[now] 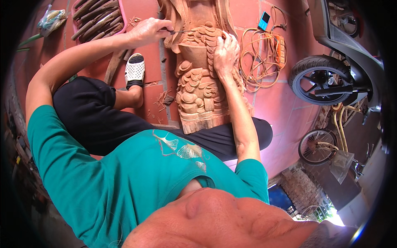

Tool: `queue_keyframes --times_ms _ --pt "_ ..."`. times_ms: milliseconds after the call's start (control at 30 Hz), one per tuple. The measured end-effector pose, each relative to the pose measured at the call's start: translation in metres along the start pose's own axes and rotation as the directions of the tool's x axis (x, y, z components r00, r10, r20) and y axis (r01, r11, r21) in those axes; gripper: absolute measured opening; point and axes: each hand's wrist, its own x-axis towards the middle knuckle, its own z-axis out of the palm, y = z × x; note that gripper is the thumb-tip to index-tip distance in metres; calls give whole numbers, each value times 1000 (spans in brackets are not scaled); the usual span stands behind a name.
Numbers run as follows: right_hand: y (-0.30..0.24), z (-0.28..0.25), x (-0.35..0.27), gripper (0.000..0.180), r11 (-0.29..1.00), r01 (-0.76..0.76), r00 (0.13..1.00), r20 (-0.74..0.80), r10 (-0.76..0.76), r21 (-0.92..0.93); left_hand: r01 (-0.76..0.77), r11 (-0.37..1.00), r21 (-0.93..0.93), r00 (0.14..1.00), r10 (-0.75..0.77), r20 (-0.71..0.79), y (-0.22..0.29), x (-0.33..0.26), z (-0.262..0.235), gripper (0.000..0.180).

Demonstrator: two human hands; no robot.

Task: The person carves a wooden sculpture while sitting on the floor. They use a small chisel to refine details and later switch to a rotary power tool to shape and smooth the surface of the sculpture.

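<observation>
The left hand (pixel 149 31) has its fingers pinched around a thin, dark metal carving tool (pixel 182 31), whose tip touches the tall reddish-brown carved wooden figure (pixel 198 82) lying on the red tiled floor (pixel 281 103). The right hand (pixel 225 51) rests flat on the carving, fingers loose, holding nothing. The tool's handle is hidden inside the fist, and the figure's top is cut off. One white slipper (pixel 135 69) shows; one pink tray (pixel 99 18) holds what seem to be wooden-handled chisels, too crowded to count.

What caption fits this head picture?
Left hand works a chisel on a wood carving; right hand steadies it.
</observation>
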Motion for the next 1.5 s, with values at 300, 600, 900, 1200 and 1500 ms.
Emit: queue_keyframes --times_ms 300,600,900,1200,1500 --pt "2 1 2 44 1000 -2 1000 7 2 0 111 944 -312 993 -96 65 5 11 -3 17" --pt "4 1 2 45 1000 4 1000 14 -4 8 -193 969 153 977 204 -63 0 7 -4 19" --pt "2 -1 1 45 1000 9 1000 8 -9 19 -155 986 61 987 158 -36 -4 -3 0 20" --pt "-2 -1 -1 44 1000 -10 1000 3 10 9 -132 991 -7 987 131 -91 -17 2 12 22" --pt "3 2 1 43 1000 1 1000 -2 -1 8 391 770 -504 917 -277 288 16 5 -4 26"
